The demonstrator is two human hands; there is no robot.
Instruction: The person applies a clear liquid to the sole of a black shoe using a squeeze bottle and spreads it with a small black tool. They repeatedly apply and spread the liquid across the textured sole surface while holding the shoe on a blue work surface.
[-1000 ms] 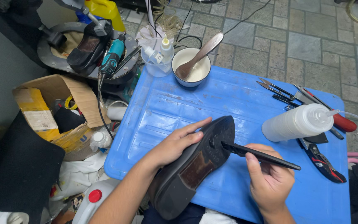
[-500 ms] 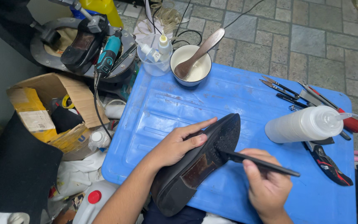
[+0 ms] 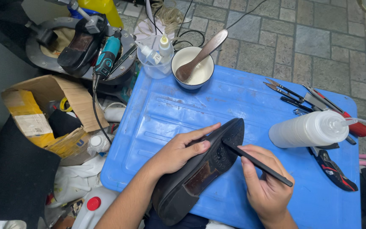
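Observation:
My left hand (image 3: pixel 179 150) grips a black shoe (image 3: pixel 200 171) held sole-up over a blue plastic lid (image 3: pixel 157 110) that serves as the work surface. The sole shows a worn brown patch in the middle and a round tread pattern near the toe. My right hand (image 3: pixel 264 186) holds a thin black stick-like tool (image 3: pixel 257 163) whose tip rests on the sole near the toe edge.
A white squeeze bottle (image 3: pixel 308 129) lies on the lid's right side beside scissors, pliers (image 3: pixel 333 169) and thin tools. A bowl with a spoon (image 3: pixel 192 70) stands at the lid's far edge. An open cardboard box (image 3: pixel 43 114), bottles and another shoe (image 3: pixel 79 51) crowd the left.
The tool's tip has slid along the sole toward the toe edge, and the shoe sits slightly higher and more to the right under my left hand.

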